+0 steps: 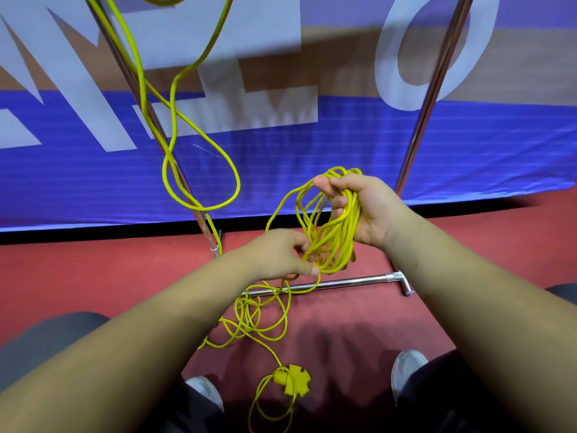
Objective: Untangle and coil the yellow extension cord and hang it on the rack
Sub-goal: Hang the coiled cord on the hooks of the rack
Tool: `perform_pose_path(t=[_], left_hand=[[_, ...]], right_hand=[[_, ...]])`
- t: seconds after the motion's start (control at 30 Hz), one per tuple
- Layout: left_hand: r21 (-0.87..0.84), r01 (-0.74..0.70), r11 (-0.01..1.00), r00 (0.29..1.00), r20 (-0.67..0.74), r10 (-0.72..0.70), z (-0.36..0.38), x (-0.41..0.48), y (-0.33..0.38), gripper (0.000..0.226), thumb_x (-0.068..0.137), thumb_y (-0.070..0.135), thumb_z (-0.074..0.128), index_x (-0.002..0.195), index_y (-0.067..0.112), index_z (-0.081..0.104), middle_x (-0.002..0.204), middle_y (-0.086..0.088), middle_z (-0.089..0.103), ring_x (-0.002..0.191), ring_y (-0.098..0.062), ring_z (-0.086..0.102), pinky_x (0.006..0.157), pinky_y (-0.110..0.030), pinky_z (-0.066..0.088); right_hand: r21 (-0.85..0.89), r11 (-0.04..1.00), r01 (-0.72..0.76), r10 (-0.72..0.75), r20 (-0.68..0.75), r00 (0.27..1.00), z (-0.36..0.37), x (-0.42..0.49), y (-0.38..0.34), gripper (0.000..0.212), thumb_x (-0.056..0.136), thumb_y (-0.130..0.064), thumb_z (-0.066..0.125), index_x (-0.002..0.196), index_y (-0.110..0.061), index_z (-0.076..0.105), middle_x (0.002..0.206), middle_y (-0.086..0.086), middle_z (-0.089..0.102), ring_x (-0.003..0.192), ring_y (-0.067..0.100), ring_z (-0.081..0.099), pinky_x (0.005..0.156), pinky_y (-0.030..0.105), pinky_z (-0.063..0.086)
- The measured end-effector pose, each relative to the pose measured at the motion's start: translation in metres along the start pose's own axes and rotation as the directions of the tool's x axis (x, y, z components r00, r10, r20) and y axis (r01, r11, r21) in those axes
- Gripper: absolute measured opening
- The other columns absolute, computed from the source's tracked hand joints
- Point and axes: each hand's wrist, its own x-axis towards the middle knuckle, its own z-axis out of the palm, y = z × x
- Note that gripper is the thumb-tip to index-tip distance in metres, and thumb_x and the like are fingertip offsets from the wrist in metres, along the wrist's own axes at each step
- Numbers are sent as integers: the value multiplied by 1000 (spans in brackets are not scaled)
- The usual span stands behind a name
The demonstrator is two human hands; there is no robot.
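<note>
Over red floor (343, 317), looped yellow cord (335, 235)

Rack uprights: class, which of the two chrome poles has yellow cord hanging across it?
The left upright: loops of the yellow cord hang down and cross it. The right upright carries no cord in view.

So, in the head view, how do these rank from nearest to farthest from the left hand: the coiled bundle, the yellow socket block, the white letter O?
1. Coiled bundle: at the left hand's fingertips, held up by the right hand.
2. Yellow socket block: below, on the floor.
3. White letter O: upper right, on the banner.
</note>
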Motion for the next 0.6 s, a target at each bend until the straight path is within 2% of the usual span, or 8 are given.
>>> perform_pose_path(t=[0.07, 0.13, 0.2, 0.3, 0.37, 0.5, 0.6], left_hand=[[136, -23, 991, 987, 159, 1, 0, -1, -2, 29, 80, 34, 86, 102, 24, 70, 89, 8, 66, 82, -15, 62, 79, -31, 53], [201, -26, 979, 975, 220, -19, 0, -3, -5, 24, 82, 30, 85, 89, 25, 63, 80, 12, 59, 78, -14, 55, 71, -27, 45], [219, -14, 976, 976, 216, -34, -1, -3, -7, 28, 83, 30, 86, 80, 23, 59, 74, 10, 57, 72, -14, 53, 67, -27, 43], [283, -28, 959, 989, 145, -14, -2, -3, -6, 24, 81, 32, 86, 85, 19, 67, 75, 1, 61, 71, -17, 58, 66, -32, 45], [309, -43, 950, 998, 64, 25, -4, -4, -1, 26, 83, 37, 84, 85, 22, 63, 79, 1, 65, 76, -19, 61, 65, -32, 44], [176, -77, 981, 993, -76, 91, -7, -8, 12, 35, 86, 53, 77, 95, 22, 65, 75, 9, 63, 72, -6, 60, 64, -24, 45], [230, -118, 966, 975, -160, 157, -8, -10, 21, 28, 92, 50, 72, 87, 23, 64, 78, 7, 57, 76, -14, 57, 66, -29, 42]], right_hand=[[-12, 1000, 4, -4, -7, 1000, 1, -1, -1, 15, 104, -17, 56, 96, -11, 69, 88, -1, 77, 43, 6, 48, 42, 20, 40], [-41, 999, 6, -7, -25, 1000, 1, -3, -2, 19, 104, -27, 60, 92, -15, 68, 72, -7, 66, 42, 7, 46, 42, 20, 39], [-52, 999, 2, -4, -38, 999, 2, -6, -4, 23, 103, -35, 63, 91, -15, 67, 63, -10, 55, 42, 7, 45, 44, 21, 40], [-38, 999, -17, 15, -41, 999, 1, -10, -6, 27, 101, -40, 65, 88, -17, 64, 56, -10, 49, 43, 9, 46, 46, 22, 42], [-36, 999, -17, 15, -41, 999, 4, -11, -5, 26, 101, -39, 64, 87, -17, 63, 54, -10, 48, 43, 10, 46, 47, 21, 43], [-26, 999, 20, -22, -79, 997, 5, -8, 1, 26, 102, -34, 66, 84, -15, 63, 57, -7, 56, 45, 13, 53, 51, 22, 49], [8, 1000, 28, -27, -112, 993, 5, -6, 2, 30, 102, -34, 65, 79, -15, 65, 62, -5, 63, 49, 15, 60, 55, 26, 54]])
